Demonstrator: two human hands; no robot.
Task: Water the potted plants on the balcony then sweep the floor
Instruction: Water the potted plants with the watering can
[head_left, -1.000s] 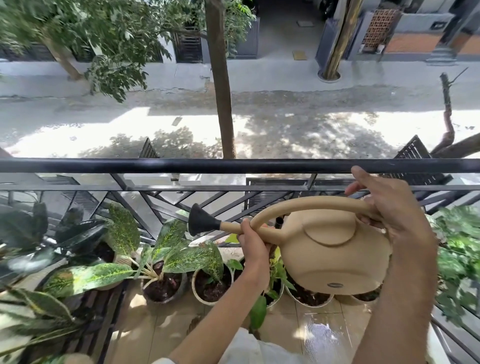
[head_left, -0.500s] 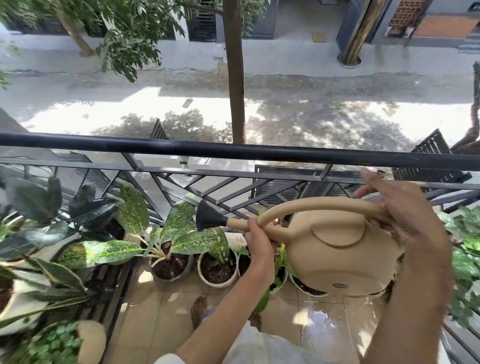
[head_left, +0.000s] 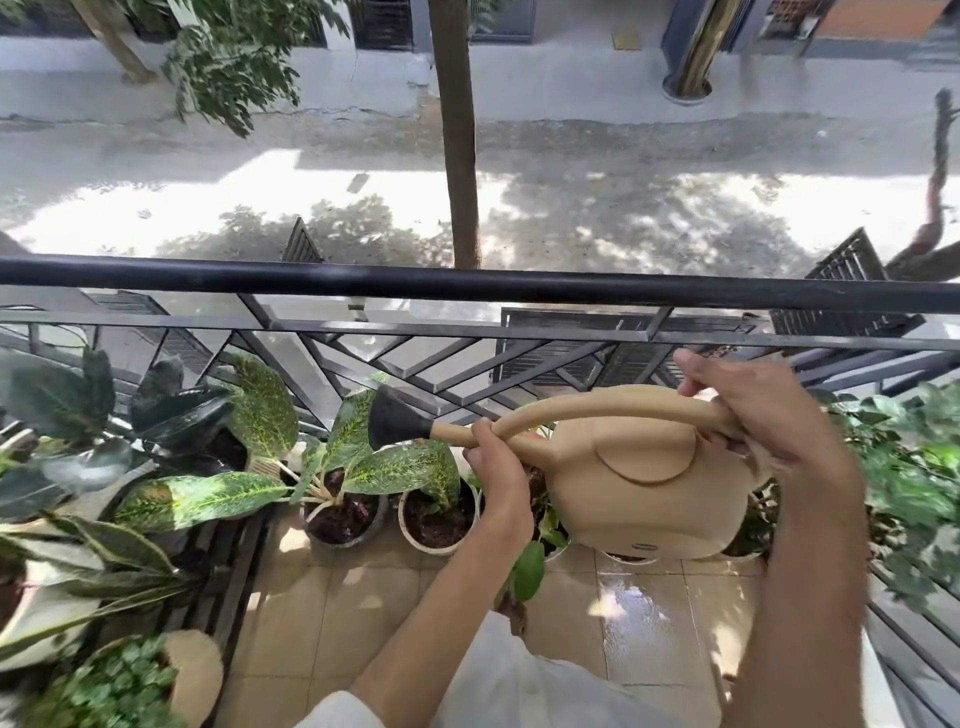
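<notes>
I hold a beige watering can (head_left: 644, 488) level above the row of pots at the balcony railing. My right hand (head_left: 763, 415) grips the rear of its long curved handle. My left hand (head_left: 493, 467) grips the spout just behind the black rose head (head_left: 392, 426), which points left over speckled green leaves (head_left: 400, 467). Below it stand a grey pot (head_left: 343, 525) and a white pot (head_left: 436, 530), both with dark soil. The can hides other pots behind it. No water stream is visible.
The black metal railing (head_left: 467, 283) runs across in front of me. Large-leaved plants (head_left: 78, 467) on a dark slatted stand fill the left side, bushy foliage (head_left: 914, 478) the right. The beige tiled floor (head_left: 639, 623) shines wet below the can.
The camera has tilted further down and left, bringing more of the left plants and the floor into view. Both hands keep the same hold on the can, which stays near level.
</notes>
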